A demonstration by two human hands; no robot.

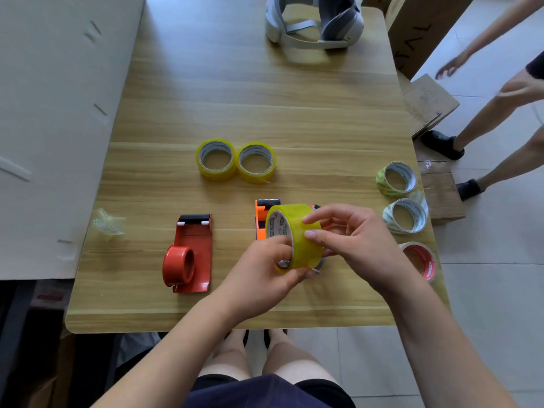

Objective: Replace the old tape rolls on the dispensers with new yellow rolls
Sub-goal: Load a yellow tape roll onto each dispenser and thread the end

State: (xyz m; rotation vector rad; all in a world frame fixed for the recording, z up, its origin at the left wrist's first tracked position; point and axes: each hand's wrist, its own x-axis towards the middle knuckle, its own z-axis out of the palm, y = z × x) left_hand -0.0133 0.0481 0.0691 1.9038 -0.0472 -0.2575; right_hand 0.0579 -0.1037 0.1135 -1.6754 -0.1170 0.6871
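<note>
A yellow tape roll (pixel 297 231) is held upright above the table's front centre. My left hand (pixel 265 272) grips it from below with fingers through its core. My right hand (pixel 353 240) touches its outer face with thumb and fingertips. Right behind it lies an orange dispenser (pixel 260 214), mostly hidden by the roll and hands. A red dispenser (pixel 190 254) with a bare hub lies flat to the left. Two more yellow rolls (pixel 216 159) (pixel 256 162) lie side by side further back on the wooden table (pixel 265 92).
Two thin clear rolls (pixel 396 178) (pixel 405 215) and a red-cored roll (pixel 421 260) sit along the table's right edge. A crumpled tape wad (pixel 108 224) lies at the left edge beside a white board (pixel 59 113). A headset (pixel 315 20) rests at the back. Another person (pixel 500 107) stands at the right among cardboard boxes.
</note>
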